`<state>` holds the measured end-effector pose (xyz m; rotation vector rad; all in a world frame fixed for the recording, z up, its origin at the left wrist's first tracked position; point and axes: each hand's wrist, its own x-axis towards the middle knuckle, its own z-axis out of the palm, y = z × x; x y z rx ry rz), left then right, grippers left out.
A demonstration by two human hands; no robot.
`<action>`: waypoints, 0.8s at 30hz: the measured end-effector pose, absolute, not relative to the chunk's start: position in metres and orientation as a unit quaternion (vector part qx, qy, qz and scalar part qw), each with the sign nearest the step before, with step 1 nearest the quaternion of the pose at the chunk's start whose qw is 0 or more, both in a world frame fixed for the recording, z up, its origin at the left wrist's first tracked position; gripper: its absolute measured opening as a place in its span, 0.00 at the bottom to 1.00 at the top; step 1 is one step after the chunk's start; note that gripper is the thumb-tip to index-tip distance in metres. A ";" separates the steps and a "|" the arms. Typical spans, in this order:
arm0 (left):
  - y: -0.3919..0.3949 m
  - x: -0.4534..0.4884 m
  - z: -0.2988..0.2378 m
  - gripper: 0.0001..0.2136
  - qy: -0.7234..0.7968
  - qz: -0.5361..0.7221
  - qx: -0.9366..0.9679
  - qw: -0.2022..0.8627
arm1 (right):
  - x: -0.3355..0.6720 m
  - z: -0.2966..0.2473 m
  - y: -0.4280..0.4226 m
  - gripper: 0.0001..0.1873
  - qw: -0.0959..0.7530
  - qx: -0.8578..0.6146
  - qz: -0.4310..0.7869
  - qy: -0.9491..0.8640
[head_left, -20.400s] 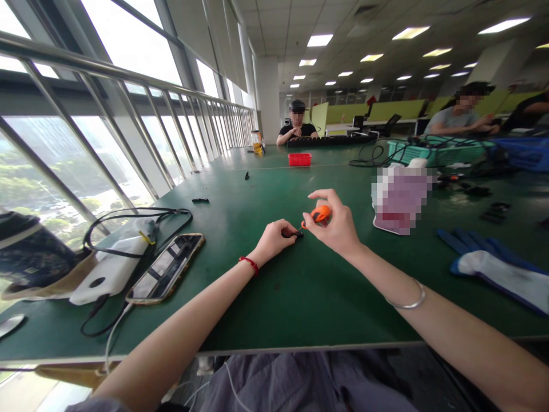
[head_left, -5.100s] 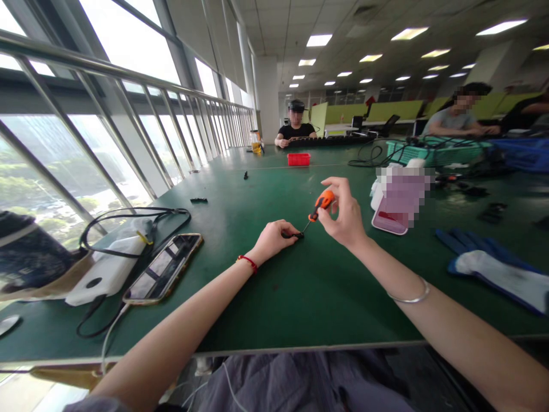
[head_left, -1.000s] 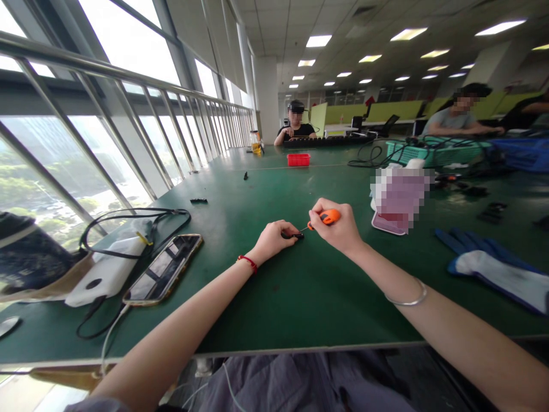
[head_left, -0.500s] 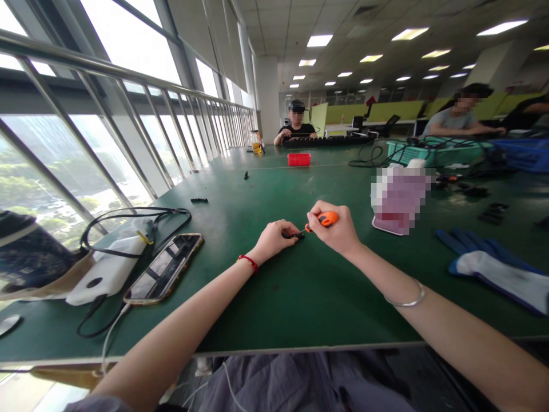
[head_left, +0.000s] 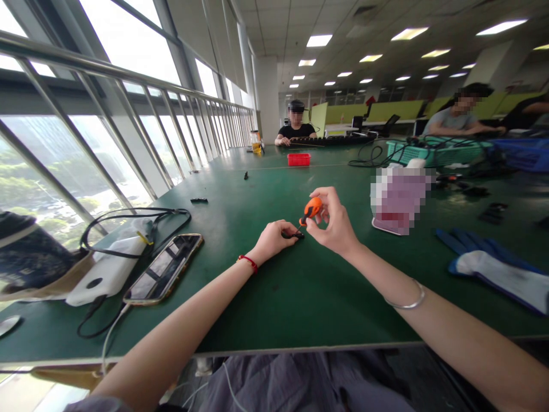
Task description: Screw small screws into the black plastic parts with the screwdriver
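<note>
My left hand [head_left: 273, 240] rests on the green table [head_left: 300, 297] with its fingers pinched on a small black part [head_left: 293, 234]. My right hand [head_left: 333, 224] holds a small orange-handled screwdriver [head_left: 310, 209] by its handle, fingers wrapped round it. The screwdriver stands steeply tilted, its tip down on the black part between the two hands. A red cord is on my left wrist and a metal bangle on my right forearm.
A phone [head_left: 163, 269], a white power bank [head_left: 106, 272] with black cables and a dark bag [head_left: 30, 257] lie at the left. Blue-and-white gloves [head_left: 493, 264] lie at the right. A red tray [head_left: 299, 159] and green basket [head_left: 433, 151] stand further back. Other people sit at the far end.
My right hand has raised the screwdriver handle from nearly flat to steeply tilted, tip still on the black part. My left hand has stayed in place.
</note>
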<state>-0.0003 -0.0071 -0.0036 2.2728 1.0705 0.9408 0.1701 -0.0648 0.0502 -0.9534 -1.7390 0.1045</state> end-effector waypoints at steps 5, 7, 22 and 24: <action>-0.006 0.000 -0.005 0.06 0.386 0.339 0.827 0.229 | 0.168 0.052 -0.068 0.17 0.523 -0.450 -0.002 -0.724; -0.007 0.000 -0.004 0.06 0.388 0.339 0.827 0.224 | 0.168 0.053 -0.070 0.12 0.515 -0.441 0.020 -0.735; -0.009 0.000 -0.002 0.06 0.389 0.339 0.830 0.213 | 0.166 0.051 -0.072 0.12 0.526 -0.419 -0.007 -0.740; -0.009 0.000 -0.001 0.05 0.391 0.334 0.832 0.209 | 0.167 0.051 -0.071 0.20 0.541 -0.402 -0.025 -0.738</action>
